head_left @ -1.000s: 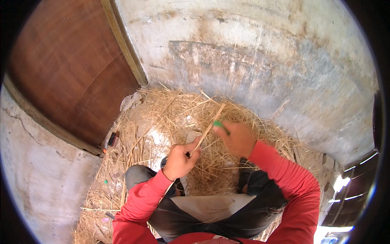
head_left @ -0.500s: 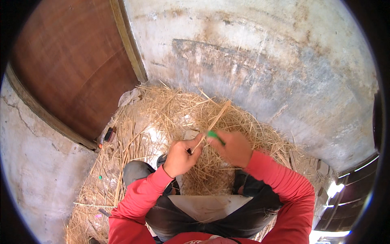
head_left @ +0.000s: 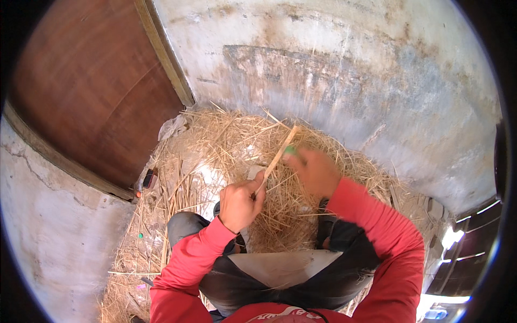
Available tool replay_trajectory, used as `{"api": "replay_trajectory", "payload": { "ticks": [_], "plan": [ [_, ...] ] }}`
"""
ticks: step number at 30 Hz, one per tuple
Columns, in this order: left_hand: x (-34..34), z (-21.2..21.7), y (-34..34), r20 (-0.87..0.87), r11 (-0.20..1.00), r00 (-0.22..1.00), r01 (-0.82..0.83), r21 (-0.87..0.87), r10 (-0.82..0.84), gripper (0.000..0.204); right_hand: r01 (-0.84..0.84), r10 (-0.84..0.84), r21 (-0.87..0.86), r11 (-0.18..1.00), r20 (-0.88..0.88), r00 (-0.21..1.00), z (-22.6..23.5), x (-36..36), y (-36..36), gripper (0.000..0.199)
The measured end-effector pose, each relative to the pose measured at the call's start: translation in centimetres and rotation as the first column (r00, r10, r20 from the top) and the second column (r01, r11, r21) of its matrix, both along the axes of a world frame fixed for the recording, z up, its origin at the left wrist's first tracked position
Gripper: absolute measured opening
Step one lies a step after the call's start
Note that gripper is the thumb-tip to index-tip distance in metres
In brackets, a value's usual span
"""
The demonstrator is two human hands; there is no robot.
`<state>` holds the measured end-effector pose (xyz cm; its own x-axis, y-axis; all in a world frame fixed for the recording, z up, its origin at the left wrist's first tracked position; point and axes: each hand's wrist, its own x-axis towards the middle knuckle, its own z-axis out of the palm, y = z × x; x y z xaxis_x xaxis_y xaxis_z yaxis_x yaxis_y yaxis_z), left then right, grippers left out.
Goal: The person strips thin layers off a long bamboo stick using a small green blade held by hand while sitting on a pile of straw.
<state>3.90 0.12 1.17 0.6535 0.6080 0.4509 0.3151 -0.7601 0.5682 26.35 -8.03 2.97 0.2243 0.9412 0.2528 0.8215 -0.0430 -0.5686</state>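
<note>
My left hand (head_left: 238,206) is closed round the lower end of a narrow pale strip of wood or bamboo (head_left: 282,149). The strip slants up and away to the right, its far end standing free above the shavings. My right hand (head_left: 319,173), slightly smeared by motion, grips a small green tool (head_left: 290,151) beside the strip's upper half. Most of the tool is hidden by the fingers, and its kind does not show. Whether it touches the strip I cannot tell.
Shavings and thin strips (head_left: 226,134) cover the floor around my legs. A pale sheet (head_left: 280,264) spans my knees. Ahead rises a stained wall (head_left: 323,81), with a brown door (head_left: 97,91) at the left. A small dark object (head_left: 150,178) lies near the door's foot.
My right hand with the green tool has moved up and to the right, toward the strip's far end. The strip now stands a little steeper in my left hand.
</note>
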Motion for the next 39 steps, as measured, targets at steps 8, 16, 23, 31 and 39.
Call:
{"api": "replay_trajectory", "payload": {
  "ticks": [8,16,23,31,39],
  "plan": [
    [0.7,-0.6,-0.1,0.039,1.0,0.999,0.004,0.004,-0.004,0.025,-0.141,0.142,-0.056,0.988,0.005,0.99,0.0,-2.6,-1.4,0.049],
    [0.7,-0.6,0.0,0.017,0.997,0.999,0.043,-0.065,-0.042,0.024,0.066,-0.063,-0.032,0.997,0.079,0.995,0.3,5.3,0.8,0.048],
    [0.6,-1.5,1.0,0.121,0.937,0.987,0.141,-0.319,-0.108,0.025,-0.07,0.069,0.127,0.989,0.01,0.998,-2.5,-1.2,-0.6,0.048],
    [0.3,-1.1,0.7,0.264,0.736,0.955,0.275,-0.618,-0.135,0.025,-0.046,0.039,-0.041,0.998,-0.151,0.988,2.9,0.1,-1.9,0.044],
    [0.4,-0.2,0.1,0.249,0.662,0.956,0.288,-0.692,-0.155,0.028,0.165,-0.138,0.13,0.978,-0.2,0.97,0.1,4.4,0.0,0.044]
  ]
}}
